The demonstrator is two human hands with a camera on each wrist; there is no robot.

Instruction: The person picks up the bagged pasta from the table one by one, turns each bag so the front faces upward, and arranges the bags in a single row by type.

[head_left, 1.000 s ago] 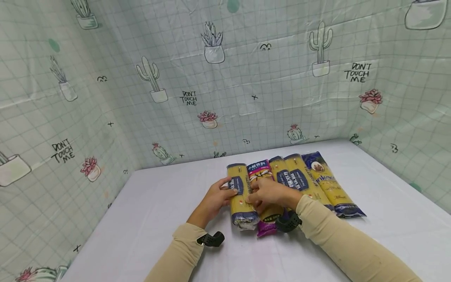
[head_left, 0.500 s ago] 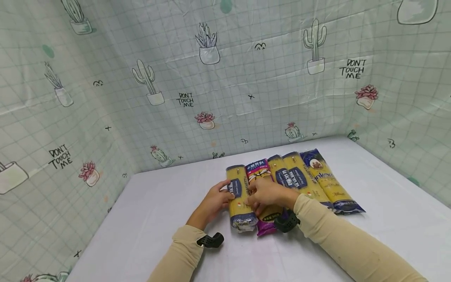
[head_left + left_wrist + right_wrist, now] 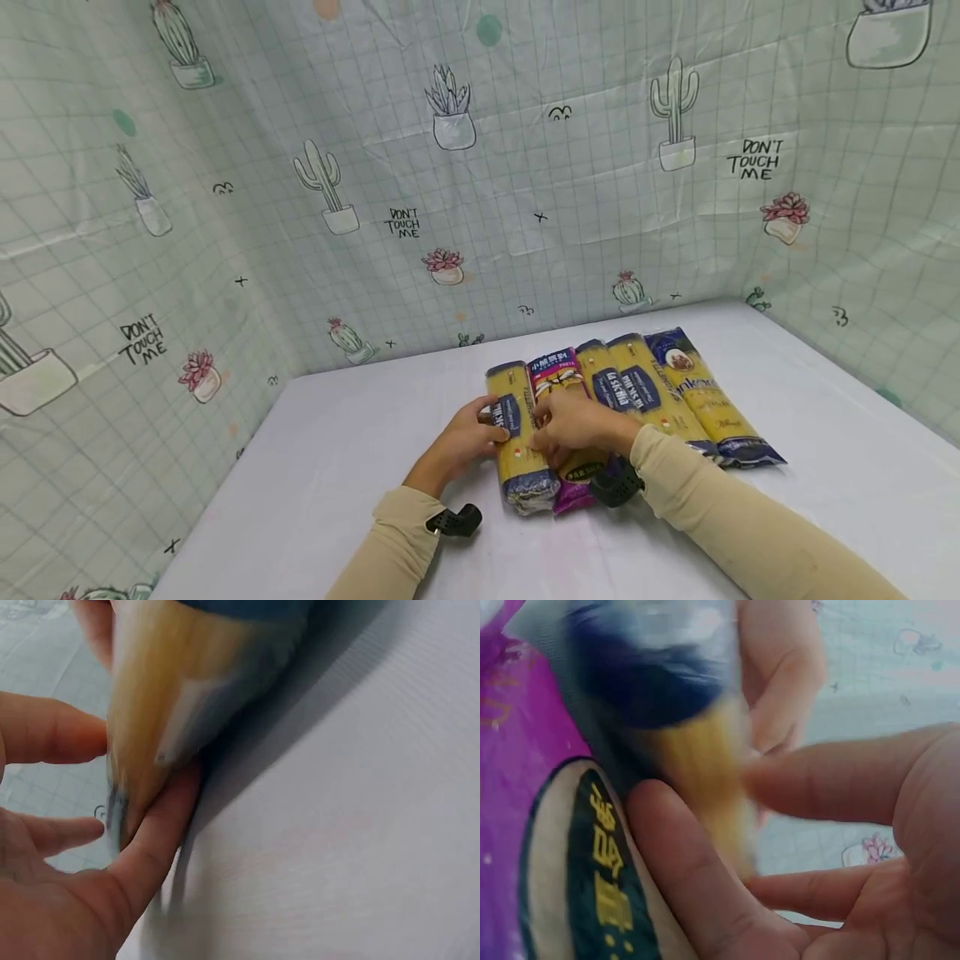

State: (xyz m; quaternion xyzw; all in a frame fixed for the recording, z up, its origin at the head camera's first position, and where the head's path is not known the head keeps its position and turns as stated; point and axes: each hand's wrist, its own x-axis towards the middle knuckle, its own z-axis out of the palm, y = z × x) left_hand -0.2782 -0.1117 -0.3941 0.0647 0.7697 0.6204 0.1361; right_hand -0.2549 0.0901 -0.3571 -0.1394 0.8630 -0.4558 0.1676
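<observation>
In the head view my left hand [image 3: 459, 437] grips the left side of a pack of spaghetti [image 3: 519, 458], yellow with blue ends and a blue label. My right hand [image 3: 585, 423] pinches that pack's right edge, its wrist crossing over the neighbouring packs. The spaghetti pack [image 3: 165, 697] is blurred in the left wrist view, with fingers on both sides of it. In the right wrist view, thumb and fingers close round the spaghetti pack [image 3: 705, 761]. A pink and purple pasta pack [image 3: 551, 367] lies just right of it, partly hidden under my right hand.
Farther right in the row lie two more yellow-and-blue spaghetti packs [image 3: 597, 358] and a slanted blue-and-yellow pasta pack [image 3: 708, 396]. They rest on a white-covered table [image 3: 337, 467]. A cactus-print curtain [image 3: 517, 192] hangs behind and at both sides.
The leftmost spaghetti pack has shifted very slightly toward the front, with both hands staying on it. The head view has tilted a little; the other packs lie as before.
</observation>
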